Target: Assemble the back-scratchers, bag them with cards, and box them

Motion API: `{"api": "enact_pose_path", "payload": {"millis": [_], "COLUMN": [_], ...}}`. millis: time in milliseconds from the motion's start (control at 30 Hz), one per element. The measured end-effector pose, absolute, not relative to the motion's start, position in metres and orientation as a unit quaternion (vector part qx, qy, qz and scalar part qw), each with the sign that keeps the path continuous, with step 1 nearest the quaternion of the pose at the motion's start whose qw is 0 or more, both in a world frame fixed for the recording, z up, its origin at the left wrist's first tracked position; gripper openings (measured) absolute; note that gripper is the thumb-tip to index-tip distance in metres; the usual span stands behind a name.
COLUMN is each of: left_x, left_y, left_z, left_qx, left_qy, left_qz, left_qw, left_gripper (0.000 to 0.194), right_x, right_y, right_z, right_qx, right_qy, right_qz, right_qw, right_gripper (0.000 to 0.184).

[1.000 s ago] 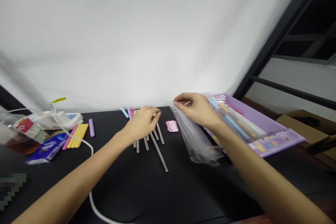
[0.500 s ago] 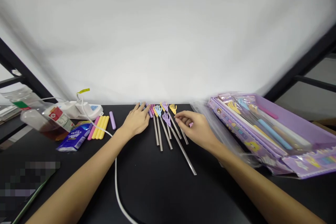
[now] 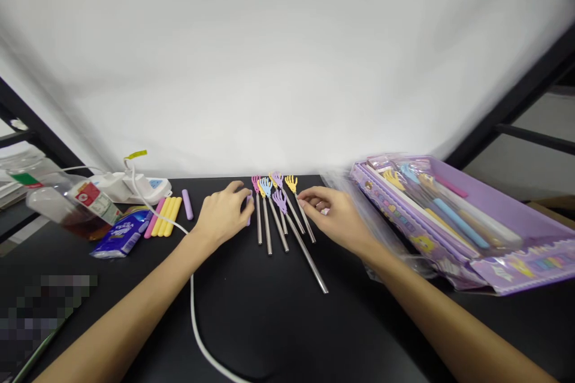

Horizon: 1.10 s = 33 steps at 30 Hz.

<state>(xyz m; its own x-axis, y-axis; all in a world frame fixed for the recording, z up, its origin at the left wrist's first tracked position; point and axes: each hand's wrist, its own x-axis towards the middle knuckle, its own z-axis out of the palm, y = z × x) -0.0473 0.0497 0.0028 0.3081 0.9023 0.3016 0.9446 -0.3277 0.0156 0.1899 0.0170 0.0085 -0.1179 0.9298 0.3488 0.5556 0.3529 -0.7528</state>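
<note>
Head cam: L hand (image 3: 224, 212) w/ purple tube (image 3: 248, 221), R hand (image 3: 335, 215) nr yellow-topped rod (image 3: 307, 224).

This looked like a lived-in room, a home or a dormitory, though which of the two could not be told. Beyond both the left grip (image 3: 220, 212) and the right grip (image 3: 335, 215), a plain pale backing (image 3: 287, 72) rose behind the black tabletop (image 3: 269, 323). Household things lay to the left of the left grip: a white power strip (image 3: 155, 191) with plugs in it, a blue soft pack (image 3: 123, 233) and a clear bottle (image 3: 67, 212) of brown liquid. Far right of the right grip, a black metal bar (image 3: 534, 137) suggested furniture framing.
</note>
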Motion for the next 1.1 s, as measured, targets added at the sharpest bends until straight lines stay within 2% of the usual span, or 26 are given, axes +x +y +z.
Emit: {"api": "enact_pose_path", "payload": {"millis": [200, 367, 500, 633, 900, 1100], "left_x": [-0.036, -0.038, -0.043, -0.046, -0.041, -0.049], "left_y": [0.046, 0.038, 0.030, 0.031, 0.037, 0.033], "left_z": [0.008, 0.011, 0.009, 0.009, -0.004, -0.006], "left_qx": [-0.801, -0.779, -0.750, -0.723, -0.743, -0.719], "left_qy": [-0.592, -0.624, -0.656, -0.680, -0.644, -0.681], "left_qz": [-0.058, -0.035, -0.009, 0.008, -0.021, -0.021], "left_qw": [0.066, 0.050, 0.082, 0.125, 0.181, 0.138], "left_gripper": [0.029, 0.024, 0.029, 0.035, 0.043, 0.044], "right_x": [0.195, 0.198, 0.194, 0.190, 0.192, 0.197], "right_y": [0.018, 0.007, -0.007, -0.013, -0.007, -0.003], "right_z": [0.006, 0.009, 0.013, 0.011, 0.020, 0.020], "right_qx": [-0.508, -0.495, -0.495, -0.494, -0.503, -0.499], "right_qy": [-0.737, -0.776, -0.809, -0.819, -0.775, -0.767], "right_qz": [0.210, 0.224, 0.227, 0.244, 0.285, 0.279], "right_qw": [0.393, 0.320, 0.221, 0.159, 0.256, 0.290], "right_gripper": [0.013, 0.002, 0.025, 0.030, 0.023, 0.020]}}
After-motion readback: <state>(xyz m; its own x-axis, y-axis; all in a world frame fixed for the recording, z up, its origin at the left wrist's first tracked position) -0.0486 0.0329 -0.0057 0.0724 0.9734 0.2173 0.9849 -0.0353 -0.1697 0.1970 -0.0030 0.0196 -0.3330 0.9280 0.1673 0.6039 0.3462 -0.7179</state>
